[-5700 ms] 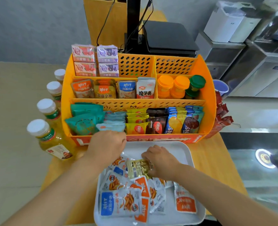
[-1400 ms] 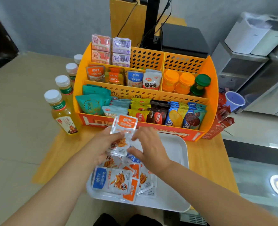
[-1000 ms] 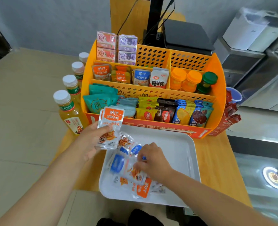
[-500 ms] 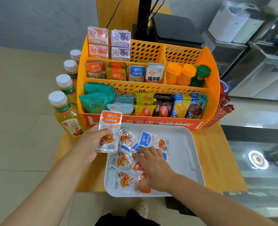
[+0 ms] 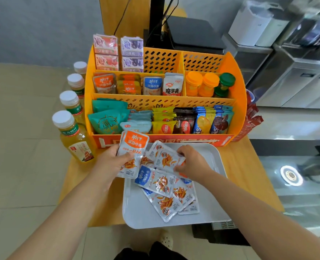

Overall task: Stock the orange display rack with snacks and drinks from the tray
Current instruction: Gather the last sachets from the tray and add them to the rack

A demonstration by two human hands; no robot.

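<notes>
The orange display rack (image 5: 238, 94) stands at the table's far side, its tiers filled with snack packs, small boxes and jars. In front of it lies the white tray (image 5: 140, 216) with several fish snack packets (image 5: 163, 184), blue-topped and orange-topped. My left hand (image 5: 112, 160) holds a small stack of orange-topped packets (image 5: 132, 152) upright over the tray's left edge. Over the tray's middle, my right hand (image 5: 191, 160) grips another orange-topped packet (image 5: 164, 158), lifted slightly and tilted.
Several juice bottles (image 5: 72, 137) with white caps line the rack's left side. Red sachets (image 5: 251, 119) hang off the rack's right end. A black monitor stand (image 5: 191, 30) rises behind the rack. The wooden table (image 5: 249, 175) ends just right of the tray.
My right hand moved up from the tray's near packets and took hold of an orange-topped packet near my left hand. The left hand kept its stack of packets.
</notes>
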